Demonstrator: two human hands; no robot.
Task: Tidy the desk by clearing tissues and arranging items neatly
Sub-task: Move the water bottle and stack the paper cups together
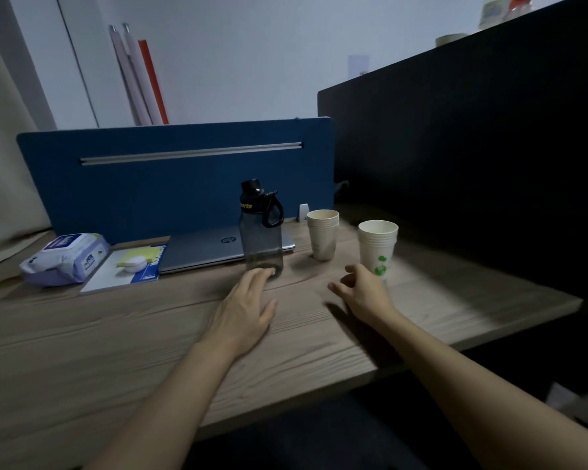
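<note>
A dark clear water bottle (pixel 261 232) with a black lid stands upright mid-desk, in front of a closed grey laptop (pixel 204 247). My left hand (pixel 246 300) lies just before the bottle's base with straight fingers, holding nothing. To the right stand two stacks of paper cups: a plain one (pixel 323 234) and one with a green print (pixel 377 247). My right hand (pixel 362 291) hovers beside the printed stack's base, fingers loosely curled and empty. A pack of wet wipes (pixel 63 257) lies at the far left next to a notebook (pixel 123 271) with a small white round case (pixel 133 263) on it.
The wooden desk (pixel 116 340) ends at a blue divider panel (pixel 170 184) behind and a black partition (pixel 472 164) to the right. Rolled tubes (pixel 140 76) lean on the wall beyond. The desk's front edge runs close to my forearms.
</note>
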